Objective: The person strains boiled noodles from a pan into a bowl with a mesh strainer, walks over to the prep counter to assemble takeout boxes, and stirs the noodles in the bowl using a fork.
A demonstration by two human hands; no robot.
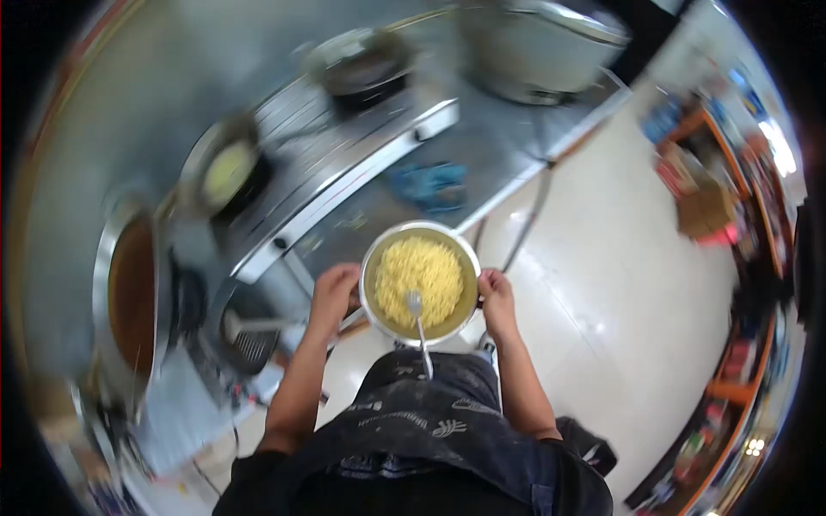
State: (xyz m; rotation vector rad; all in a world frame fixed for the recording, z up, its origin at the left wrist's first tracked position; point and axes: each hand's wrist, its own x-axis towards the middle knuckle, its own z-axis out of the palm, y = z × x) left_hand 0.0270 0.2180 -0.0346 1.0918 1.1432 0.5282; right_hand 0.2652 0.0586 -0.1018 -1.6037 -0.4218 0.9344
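A round metal pot (pixel 370 316) full of yellow, grain-like food (pixel 434 268) is held in front of my body. My left hand (pixel 333 297) grips its left side, with the fingers wrapped at the handle. On the right side, my right hand (pixel 496 301) is closed on the other handle. A metal fork or spoon (pixel 422 331) rests in the food, its handle lying over the near rim. Just beyond the pot, a blue cloth (pixel 433 187) lies on the metal counter (pixel 503 142).
A two-burner stove (pixel 344 172) bears two pans. A large cooker (pixel 542 52) stands at the back. At the left are a big pot of brown liquid (pixel 133 292) and a wok with a slotted ladle (pixel 254 344). Shelves (pixel 731 391) line the right.
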